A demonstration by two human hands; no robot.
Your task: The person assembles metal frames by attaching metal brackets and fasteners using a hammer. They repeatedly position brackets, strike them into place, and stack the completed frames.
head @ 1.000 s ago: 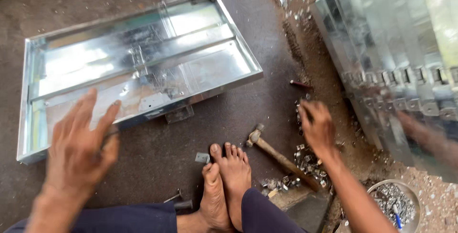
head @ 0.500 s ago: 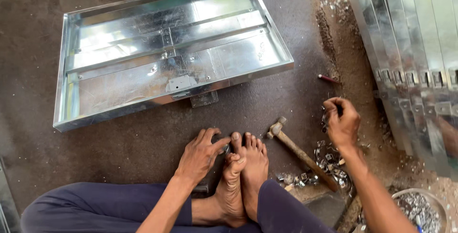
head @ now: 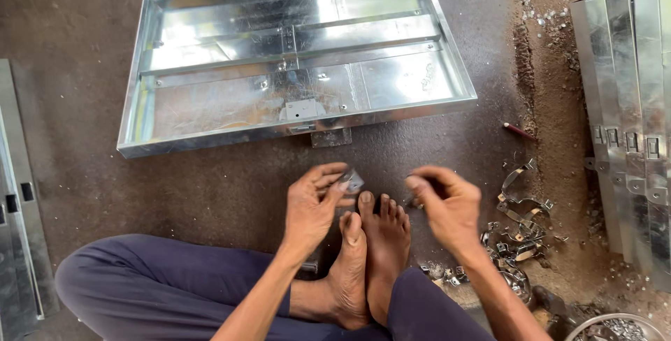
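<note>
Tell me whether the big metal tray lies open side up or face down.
Open side up: the metal tray shows its inner floor, cross bars and raised rim.

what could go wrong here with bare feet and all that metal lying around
The left hand pinches a small metal piece right above the bare feet; a drop could nick the toes. Loose metal clips lie beside the right hand and near the feet, so cuts seem possible. The sheet-metal tray has a thin front edge near both hands.
</note>
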